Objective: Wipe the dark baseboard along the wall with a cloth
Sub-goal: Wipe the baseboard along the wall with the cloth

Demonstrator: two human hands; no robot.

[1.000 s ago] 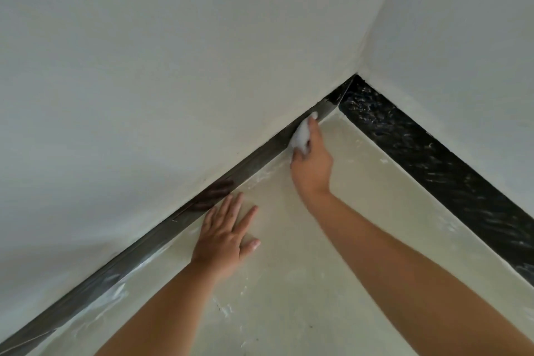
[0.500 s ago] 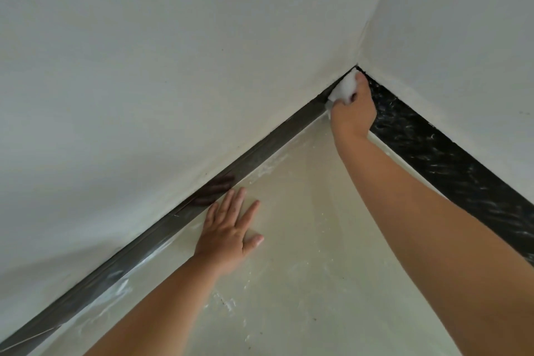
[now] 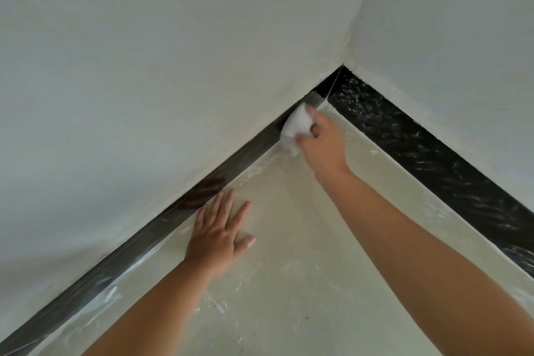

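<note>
**Two hands at the corner, cloth on the baseboard**

Two bare arms reach in from the lower edge of the frame toward a room corner. The right hand [image 3: 323,144], right of centre in the frame, has its fingers [image 3: 310,110] and thumb curled round a bunched white cloth [image 3: 297,128] and presses it against the dark baseboard [image 3: 161,228] that runs diagonally from the lower left of the frame up to the corner. The cloth touches the baseboard just short of the corner, and its lower edge hangs down near the floor line.

The left hand [image 3: 218,235] lies flat on the pale floor [image 3: 303,269] at lower centre, fingers straight and slightly spread, holding nothing; its fingertips sit just beside the baseboard, whose glossy face shows a dim reflection of them.

A second baseboard [image 3: 433,159], black with pale flecks, runs from the corner down toward the right edge of the frame. White walls [image 3: 144,66] rise above both strips. The floor carries whitish smears and specks, most of them along the foot of the left baseboard and between the two arms.
</note>
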